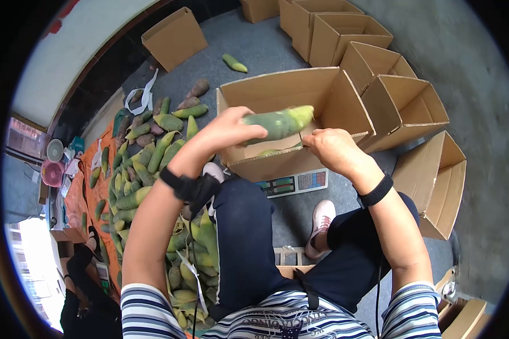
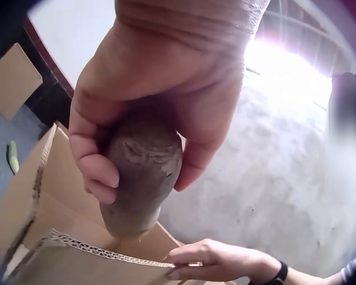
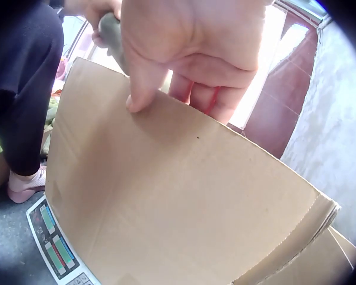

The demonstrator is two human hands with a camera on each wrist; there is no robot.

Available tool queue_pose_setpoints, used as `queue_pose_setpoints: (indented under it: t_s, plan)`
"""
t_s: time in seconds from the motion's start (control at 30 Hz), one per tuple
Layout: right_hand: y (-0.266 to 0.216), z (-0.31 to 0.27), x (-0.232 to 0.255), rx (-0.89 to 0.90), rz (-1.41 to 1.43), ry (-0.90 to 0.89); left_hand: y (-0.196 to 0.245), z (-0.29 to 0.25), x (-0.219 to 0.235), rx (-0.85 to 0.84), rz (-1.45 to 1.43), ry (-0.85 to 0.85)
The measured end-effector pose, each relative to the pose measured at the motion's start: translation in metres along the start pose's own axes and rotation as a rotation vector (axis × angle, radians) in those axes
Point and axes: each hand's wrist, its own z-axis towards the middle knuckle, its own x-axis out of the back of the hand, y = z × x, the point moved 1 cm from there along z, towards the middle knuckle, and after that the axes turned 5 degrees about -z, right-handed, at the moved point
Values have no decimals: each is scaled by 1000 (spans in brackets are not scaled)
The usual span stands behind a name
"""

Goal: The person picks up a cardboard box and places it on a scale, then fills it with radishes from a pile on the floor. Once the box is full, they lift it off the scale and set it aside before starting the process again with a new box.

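Note:
My left hand (image 1: 232, 130) grips a thick green radish (image 1: 285, 121) with a paler yellow-green tip, held above an open cardboard box (image 1: 271, 166). In the left wrist view, the fingers and thumb wrap round the radish's greyish end (image 2: 145, 160). My right hand (image 1: 335, 148) pinches the box's near top edge. The right wrist view has the thumb (image 3: 143, 89) on the outer face and the fingers curled over the rim. A bit of green shows inside the box, mostly hidden by the near wall. Under the box is a digital scale (image 1: 300, 182) with keypad and displays facing me.
Several green radishes (image 1: 131, 199) are heaped on the left, partly on an orange sheet (image 1: 85, 198). Open cardboard boxes (image 1: 404, 101) line the right and back. One radish (image 1: 234, 63) lies on the floor beyond the box. Another person (image 1: 82, 282) in dark clothes is at lower left.

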Motion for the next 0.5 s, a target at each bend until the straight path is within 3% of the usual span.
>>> queue_pose_setpoints:
  t_s: [0.07, 0.13, 0.2, 0.27, 0.33, 0.4, 0.5]
  plan:
    - [1, 0, 0, 18, 36, 37, 4, 18, -9, 104, -18, -48]
    - [1, 0, 1, 15, 35, -3, -17, 39, -15, -160, 304, -54]
    - [1, 0, 2, 22, 41, 3, -32, 40, -10, -174, 239, -40]
    - [2, 0, 3, 21, 44, 11, -29, 18, 3, -333, 248, 169]
    - [3, -1, 2, 33, 27, -1, -17, -24, 12, -292, 62, 291]
    - [3, 0, 3, 19, 5, 1, -45, -60, 23, -328, -65, 472]
    - [3, 0, 0, 17, -28, 6, -129, -114, 26, -143, -42, 650]
